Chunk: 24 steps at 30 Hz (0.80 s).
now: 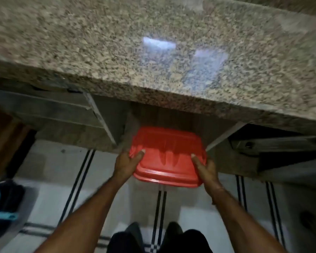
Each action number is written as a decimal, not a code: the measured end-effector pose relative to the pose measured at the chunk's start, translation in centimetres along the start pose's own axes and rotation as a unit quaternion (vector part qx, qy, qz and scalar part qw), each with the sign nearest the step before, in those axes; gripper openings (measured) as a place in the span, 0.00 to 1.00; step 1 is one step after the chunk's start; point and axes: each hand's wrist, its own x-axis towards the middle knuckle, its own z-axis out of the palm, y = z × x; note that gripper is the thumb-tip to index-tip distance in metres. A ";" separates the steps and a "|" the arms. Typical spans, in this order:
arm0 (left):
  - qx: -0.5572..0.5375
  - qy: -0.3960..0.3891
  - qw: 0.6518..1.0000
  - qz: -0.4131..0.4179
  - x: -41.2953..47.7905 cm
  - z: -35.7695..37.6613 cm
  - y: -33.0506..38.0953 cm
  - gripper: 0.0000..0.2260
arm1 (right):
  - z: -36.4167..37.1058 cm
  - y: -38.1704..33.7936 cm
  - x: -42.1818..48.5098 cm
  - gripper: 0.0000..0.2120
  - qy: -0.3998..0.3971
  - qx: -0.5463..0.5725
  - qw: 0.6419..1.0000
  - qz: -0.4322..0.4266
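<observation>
Both hands grip a red plastic tub (167, 154), one on each side. Left hand (127, 164) clamps the left rim, thumb on top, fingers curled under, hidden. Right hand (206, 169) clamps the right rim the same way. Tub sits between the hands, far half tucked in the opening under the granite counter (153, 57), near half sticking out over the tiled floor (44, 179). Frame blurred. Blue object (0, 203) well left of the grip.
</observation>
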 end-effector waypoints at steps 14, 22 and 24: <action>-0.046 0.025 0.997 0.048 -21.8 -22.4 26.9 0.35 | -11.6 -29.7 -25.7 0.35 0.023 -0.028 0.996 -0.084; -0.079 -0.006 0.986 0.147 -18.0 -26.0 38.9 0.34 | -14.0 -41.4 -24.2 0.23 0.029 0.042 0.986 -0.162; -0.071 -0.005 0.985 0.157 -15.7 -25.2 41.4 0.31 | -14.5 -43.3 -21.9 0.23 0.046 0.050 0.983 -0.173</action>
